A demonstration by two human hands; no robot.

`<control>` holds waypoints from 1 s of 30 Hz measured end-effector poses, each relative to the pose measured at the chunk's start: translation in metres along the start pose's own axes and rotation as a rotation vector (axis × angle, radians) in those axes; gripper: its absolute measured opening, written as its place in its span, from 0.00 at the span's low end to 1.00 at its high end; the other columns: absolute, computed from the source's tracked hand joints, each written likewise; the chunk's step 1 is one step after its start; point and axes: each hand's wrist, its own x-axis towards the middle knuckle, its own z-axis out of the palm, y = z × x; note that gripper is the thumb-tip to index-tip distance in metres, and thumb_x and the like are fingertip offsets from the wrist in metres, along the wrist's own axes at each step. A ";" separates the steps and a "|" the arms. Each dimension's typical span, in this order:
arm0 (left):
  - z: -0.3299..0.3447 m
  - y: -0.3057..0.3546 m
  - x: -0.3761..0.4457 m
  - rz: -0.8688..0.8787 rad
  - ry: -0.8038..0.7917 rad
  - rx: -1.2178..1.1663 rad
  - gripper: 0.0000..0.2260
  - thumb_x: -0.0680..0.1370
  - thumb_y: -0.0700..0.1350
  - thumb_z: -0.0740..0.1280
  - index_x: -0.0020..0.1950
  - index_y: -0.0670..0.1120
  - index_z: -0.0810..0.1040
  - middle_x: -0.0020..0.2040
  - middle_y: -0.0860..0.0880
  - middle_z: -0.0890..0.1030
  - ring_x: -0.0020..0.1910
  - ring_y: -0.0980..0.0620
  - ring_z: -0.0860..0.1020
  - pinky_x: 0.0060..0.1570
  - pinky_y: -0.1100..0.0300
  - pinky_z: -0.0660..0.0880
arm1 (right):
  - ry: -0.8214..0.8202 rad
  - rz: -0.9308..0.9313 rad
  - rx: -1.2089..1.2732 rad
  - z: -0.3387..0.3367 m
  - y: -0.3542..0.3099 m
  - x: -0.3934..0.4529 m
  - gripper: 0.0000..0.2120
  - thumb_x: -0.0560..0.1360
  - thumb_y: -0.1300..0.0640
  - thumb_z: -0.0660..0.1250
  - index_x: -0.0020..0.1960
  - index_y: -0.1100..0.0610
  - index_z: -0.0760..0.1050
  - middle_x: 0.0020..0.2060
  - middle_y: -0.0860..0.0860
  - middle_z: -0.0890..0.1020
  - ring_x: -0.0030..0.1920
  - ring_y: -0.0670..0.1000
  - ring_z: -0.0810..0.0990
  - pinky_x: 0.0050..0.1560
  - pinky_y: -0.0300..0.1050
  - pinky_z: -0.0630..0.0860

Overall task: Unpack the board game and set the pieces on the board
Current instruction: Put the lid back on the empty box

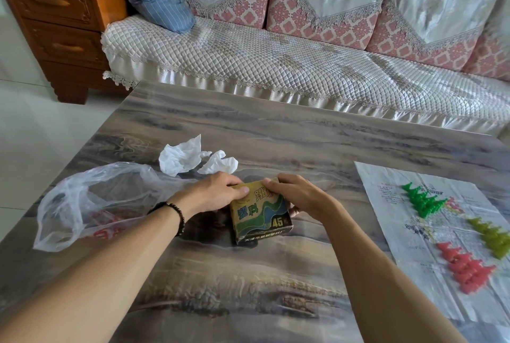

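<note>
Both forearms reach to the small game box (260, 211), left hand (218, 193) at ten o'clock, right hand (296, 195) at two, each pinching its top edge; light, worn, crushable cardboard, probably best held by the sides.

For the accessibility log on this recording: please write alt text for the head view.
Both hands, left hand and right hand, hold a small game box on a marbled table. To the right, a paper board carries green pieces, olive pieces and red pieces; to the left lie a plastic bag and crumpled tissue.
</note>
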 end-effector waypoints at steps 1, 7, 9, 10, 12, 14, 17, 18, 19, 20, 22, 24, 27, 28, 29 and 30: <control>0.001 0.000 0.000 -0.001 0.003 0.007 0.09 0.80 0.55 0.63 0.54 0.54 0.81 0.46 0.54 0.81 0.44 0.55 0.77 0.38 0.61 0.71 | 0.002 -0.004 -0.001 0.000 0.002 0.000 0.18 0.77 0.42 0.62 0.46 0.58 0.74 0.46 0.59 0.83 0.38 0.52 0.80 0.36 0.46 0.76; 0.012 0.002 -0.004 0.068 0.181 0.174 0.11 0.79 0.55 0.66 0.58 0.54 0.79 0.52 0.54 0.80 0.49 0.55 0.77 0.43 0.61 0.69 | 0.145 0.018 -0.039 0.008 0.007 0.003 0.16 0.74 0.44 0.69 0.48 0.58 0.77 0.41 0.53 0.83 0.36 0.48 0.83 0.30 0.40 0.79; 0.017 0.002 -0.007 0.124 0.265 0.267 0.15 0.78 0.55 0.66 0.63 0.51 0.77 0.57 0.51 0.78 0.52 0.54 0.76 0.45 0.61 0.67 | 0.254 0.037 -0.044 0.012 0.009 0.003 0.18 0.71 0.42 0.71 0.47 0.57 0.76 0.41 0.52 0.83 0.37 0.49 0.84 0.31 0.44 0.82; 0.018 0.001 -0.008 0.154 0.294 0.301 0.18 0.78 0.56 0.66 0.65 0.50 0.75 0.59 0.50 0.76 0.54 0.53 0.76 0.47 0.61 0.68 | 0.285 0.041 -0.049 0.014 0.010 0.002 0.18 0.71 0.42 0.71 0.47 0.57 0.75 0.41 0.52 0.82 0.36 0.50 0.84 0.34 0.48 0.83; 0.016 0.001 -0.016 0.207 0.293 0.346 0.24 0.76 0.60 0.67 0.67 0.50 0.72 0.62 0.50 0.74 0.59 0.51 0.76 0.53 0.57 0.72 | 0.323 0.030 -0.101 0.016 0.011 -0.002 0.18 0.72 0.41 0.68 0.50 0.55 0.73 0.43 0.53 0.81 0.37 0.51 0.84 0.39 0.52 0.83; 0.012 0.002 -0.027 0.242 0.196 0.405 0.33 0.69 0.67 0.70 0.69 0.52 0.70 0.64 0.53 0.71 0.59 0.52 0.75 0.57 0.55 0.73 | 0.339 -0.001 -0.123 0.017 0.015 -0.007 0.19 0.73 0.41 0.66 0.56 0.53 0.71 0.49 0.53 0.80 0.42 0.52 0.82 0.42 0.54 0.82; 0.013 0.005 -0.042 0.266 0.039 0.535 0.47 0.61 0.72 0.73 0.74 0.54 0.65 0.73 0.54 0.63 0.65 0.52 0.70 0.62 0.56 0.70 | 0.344 -0.078 -0.056 0.017 0.021 -0.021 0.16 0.75 0.46 0.66 0.59 0.51 0.70 0.52 0.52 0.77 0.46 0.52 0.81 0.43 0.54 0.82; 0.016 0.006 -0.044 0.267 0.022 0.550 0.48 0.61 0.71 0.74 0.75 0.53 0.63 0.75 0.53 0.60 0.68 0.51 0.68 0.64 0.56 0.69 | 0.362 -0.106 -0.056 0.017 0.023 -0.026 0.14 0.74 0.47 0.67 0.58 0.50 0.71 0.53 0.52 0.77 0.48 0.52 0.81 0.45 0.53 0.82; 0.020 0.007 -0.044 0.268 0.033 0.564 0.46 0.62 0.69 0.74 0.75 0.54 0.62 0.76 0.53 0.58 0.69 0.51 0.67 0.64 0.56 0.69 | 0.389 -0.134 -0.077 0.016 0.025 -0.031 0.12 0.74 0.49 0.67 0.56 0.50 0.72 0.53 0.51 0.76 0.48 0.51 0.80 0.46 0.52 0.81; 0.023 0.009 -0.042 0.271 0.066 0.587 0.44 0.64 0.68 0.73 0.75 0.55 0.62 0.77 0.52 0.58 0.70 0.50 0.67 0.63 0.55 0.69 | 0.410 -0.156 -0.102 0.014 0.026 -0.036 0.10 0.74 0.50 0.68 0.53 0.50 0.74 0.54 0.51 0.76 0.48 0.50 0.80 0.47 0.49 0.81; 0.028 0.017 -0.033 0.273 0.135 0.654 0.39 0.68 0.67 0.71 0.75 0.57 0.62 0.78 0.51 0.58 0.71 0.49 0.67 0.61 0.54 0.69 | 0.413 -0.186 -0.129 0.011 0.030 -0.042 0.06 0.74 0.52 0.69 0.50 0.51 0.78 0.55 0.50 0.75 0.45 0.47 0.80 0.44 0.39 0.78; 0.031 0.025 -0.018 0.300 0.187 0.756 0.35 0.70 0.66 0.69 0.74 0.56 0.65 0.76 0.50 0.63 0.70 0.47 0.66 0.65 0.51 0.65 | 0.382 -0.187 -0.179 0.007 0.034 -0.044 0.10 0.73 0.55 0.70 0.54 0.51 0.80 0.56 0.49 0.74 0.47 0.44 0.79 0.47 0.34 0.74; 0.028 0.036 0.008 0.374 0.273 0.907 0.27 0.72 0.63 0.68 0.68 0.54 0.71 0.70 0.50 0.71 0.66 0.48 0.69 0.64 0.49 0.60 | 0.357 -0.158 -0.269 0.002 0.037 -0.036 0.22 0.71 0.55 0.70 0.64 0.51 0.76 0.59 0.50 0.76 0.57 0.48 0.76 0.54 0.35 0.68; 0.025 0.038 0.018 0.379 0.278 0.923 0.26 0.73 0.62 0.68 0.67 0.54 0.72 0.69 0.50 0.72 0.65 0.48 0.69 0.65 0.48 0.58 | 0.362 -0.147 -0.285 0.000 0.037 -0.029 0.23 0.71 0.55 0.69 0.66 0.50 0.75 0.59 0.51 0.76 0.58 0.50 0.76 0.55 0.36 0.69; 0.021 0.040 0.027 0.372 0.270 0.923 0.25 0.73 0.62 0.68 0.67 0.54 0.72 0.69 0.49 0.73 0.66 0.48 0.69 0.69 0.46 0.55 | 0.376 -0.143 -0.298 -0.002 0.036 -0.021 0.23 0.72 0.56 0.68 0.66 0.49 0.74 0.60 0.51 0.78 0.59 0.51 0.77 0.56 0.38 0.70; 0.016 0.041 0.036 0.355 0.253 0.910 0.25 0.73 0.61 0.68 0.68 0.55 0.72 0.69 0.49 0.72 0.67 0.48 0.69 0.72 0.43 0.50 | 0.392 -0.143 -0.306 -0.005 0.034 -0.012 0.22 0.72 0.56 0.66 0.66 0.48 0.74 0.60 0.51 0.79 0.58 0.51 0.77 0.57 0.40 0.71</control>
